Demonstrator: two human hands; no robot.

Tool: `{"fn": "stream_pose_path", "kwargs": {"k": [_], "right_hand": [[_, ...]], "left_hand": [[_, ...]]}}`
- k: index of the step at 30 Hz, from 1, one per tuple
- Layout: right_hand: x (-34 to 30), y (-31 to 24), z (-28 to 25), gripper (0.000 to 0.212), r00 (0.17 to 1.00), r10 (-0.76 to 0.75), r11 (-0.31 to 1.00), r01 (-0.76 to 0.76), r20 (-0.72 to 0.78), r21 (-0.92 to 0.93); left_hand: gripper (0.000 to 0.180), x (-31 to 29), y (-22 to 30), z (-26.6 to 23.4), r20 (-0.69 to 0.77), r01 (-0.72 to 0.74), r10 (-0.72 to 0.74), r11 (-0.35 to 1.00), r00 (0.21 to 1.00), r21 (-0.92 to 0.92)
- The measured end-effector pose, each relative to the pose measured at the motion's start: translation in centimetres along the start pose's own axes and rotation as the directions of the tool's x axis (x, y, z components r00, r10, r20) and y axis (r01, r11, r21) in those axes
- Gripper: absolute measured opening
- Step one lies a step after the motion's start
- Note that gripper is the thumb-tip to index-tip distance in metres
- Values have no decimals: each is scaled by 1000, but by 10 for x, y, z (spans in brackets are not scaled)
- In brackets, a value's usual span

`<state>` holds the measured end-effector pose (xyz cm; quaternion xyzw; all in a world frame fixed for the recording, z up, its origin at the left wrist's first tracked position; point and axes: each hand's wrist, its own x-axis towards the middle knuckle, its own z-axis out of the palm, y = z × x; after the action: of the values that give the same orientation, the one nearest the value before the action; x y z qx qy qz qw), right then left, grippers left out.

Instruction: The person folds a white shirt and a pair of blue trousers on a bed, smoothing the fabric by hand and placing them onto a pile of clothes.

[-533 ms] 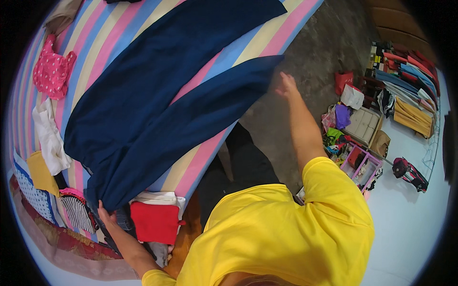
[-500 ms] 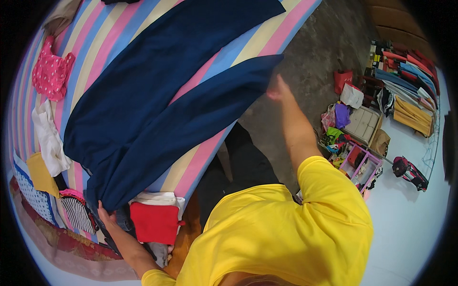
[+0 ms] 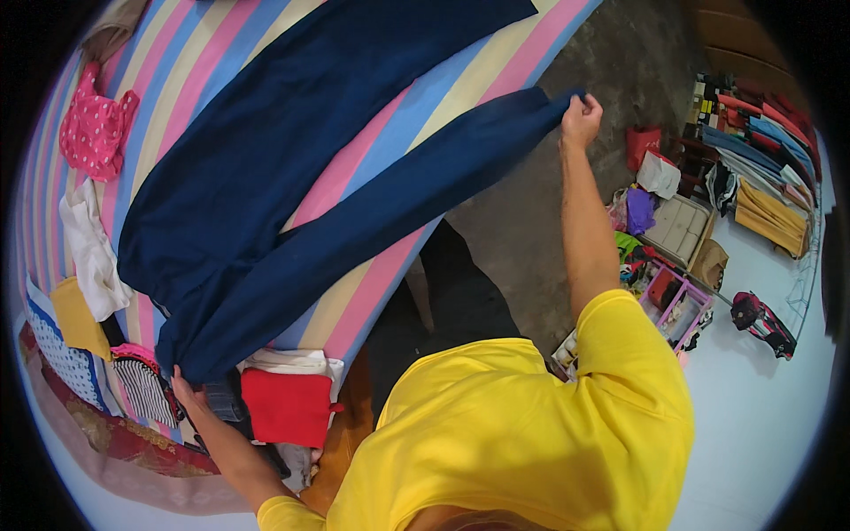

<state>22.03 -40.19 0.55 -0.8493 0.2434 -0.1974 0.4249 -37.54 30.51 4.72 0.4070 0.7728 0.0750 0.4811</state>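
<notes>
I had the navy trousers (image 3: 239, 199) spread across the striped bed (image 3: 482, 75), running from eight o'clock up toward twelve, with one leg lying on the sheet. The nearer leg was drawn out long between my two hands, its far end reaching past the bed's edge over the grey floor (image 3: 505, 208).

My right hand (image 3: 581, 122), near half past one, had its fingers closed on the end of that leg. My left hand (image 3: 188, 394), at eight o'clock, gripped the bunched waist end, though the cloth partly hid those fingers.

Just beside the left hand I saw a folded red cloth (image 3: 285, 407) toward half past seven, lying on white cloth (image 3: 292, 361). A black-and-white striped cloth (image 3: 144, 392) sat on its other side. Farther out lay a yellow cloth (image 3: 80, 316) near half past eight, a white garment (image 3: 93, 252) at nine and a pink dotted garment (image 3: 97, 124) near ten.
</notes>
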Motion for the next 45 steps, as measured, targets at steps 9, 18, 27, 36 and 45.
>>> {"fn": "stream_pose_path", "kwargs": {"k": [9,18,27,36,45], "right_hand": [[-38,34,47,89,615,587,791,-574,527,-212],[3,31,48,54,897,196,752,121,396,-648],[31,-18,-88,36,987,94,993,-102,-133,-58],[31,-110,-14,25,995,98,962,-95,1,255],[-25,8,-116,27,865,495,858,-471,-83,205]], "left_hand": [[69,-57,3,43,350,12,15,997,937,-73],[66,-59,-23,60,211,-351,284,817,935,457],[58,-63,-8,-27,253,-120,167,974,953,-192],[52,-36,7,-45,316,-116,273,892,909,-436],[49,-27,-39,-41,318,1,125,930,940,-369]]}}
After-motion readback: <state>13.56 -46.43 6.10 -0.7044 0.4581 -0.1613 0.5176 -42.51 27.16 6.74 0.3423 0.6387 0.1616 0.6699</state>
